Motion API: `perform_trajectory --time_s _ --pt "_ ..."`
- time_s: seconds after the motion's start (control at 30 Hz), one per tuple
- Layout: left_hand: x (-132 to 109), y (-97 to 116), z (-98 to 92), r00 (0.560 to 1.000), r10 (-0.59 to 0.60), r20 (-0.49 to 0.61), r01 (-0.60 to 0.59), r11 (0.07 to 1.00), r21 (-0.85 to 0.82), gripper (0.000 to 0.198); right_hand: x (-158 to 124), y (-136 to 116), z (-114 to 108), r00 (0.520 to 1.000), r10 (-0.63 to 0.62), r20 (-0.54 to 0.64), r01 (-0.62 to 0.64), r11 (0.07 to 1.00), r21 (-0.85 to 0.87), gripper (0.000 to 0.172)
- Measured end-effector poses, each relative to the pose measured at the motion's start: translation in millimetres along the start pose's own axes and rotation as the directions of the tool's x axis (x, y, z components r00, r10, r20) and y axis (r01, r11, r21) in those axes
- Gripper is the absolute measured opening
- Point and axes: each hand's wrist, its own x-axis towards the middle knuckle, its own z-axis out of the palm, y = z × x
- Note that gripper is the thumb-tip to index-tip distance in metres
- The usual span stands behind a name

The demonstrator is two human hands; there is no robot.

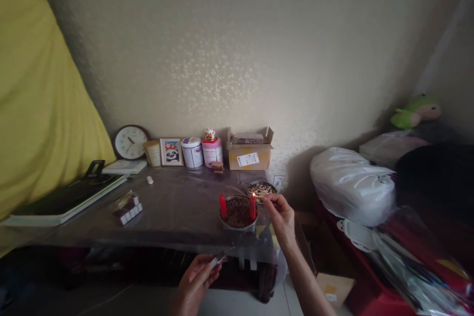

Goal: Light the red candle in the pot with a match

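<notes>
My right hand (281, 216) is pinched on a thin match, its tip at the wick of the right red candle (253, 206), where a small flame burns. That candle and a second red candle (222, 206) stand in a round metal bowl (237, 223) filled with dark material, near the table's front edge. My left hand (196, 279) is lower, in front of the table, closed around a small matchbox (219, 258). A small metal dish (261, 189) with pale sticks sits just behind the bowl.
On the dark table (177, 207): a stack of matchboxes (128, 209), a laptop (62, 200), a clock (131, 142), a framed picture (171, 151), two jars, a cardboard box (249, 152). A yellow cushion is at the left, bags and a green plush toy at the right.
</notes>
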Motion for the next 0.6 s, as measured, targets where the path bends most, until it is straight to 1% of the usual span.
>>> perform_trajectory --time_s 0.13,0.3,0.6 --pt "0.5 0.8 -0.5 1.000 -0.001 -0.016 0.002 1.000 0.015 0.038 1.5 7.3 -1.1 1.000 0.001 0.017 -0.001 1.000 -0.019 0.024" --pt "7.9 -4.4 -7.8 1.000 -0.010 -0.004 0.010 1.000 0.008 0.035 1.7 14.8 -2.6 1.000 0.013 0.026 -0.012 1.000 -0.026 0.023" --pt "10.0 -7.6 -12.3 1.000 -0.016 0.006 0.016 1.000 0.014 0.034 2.9 24.7 -4.4 0.998 0.045 0.035 -0.043 0.998 -0.043 0.027"
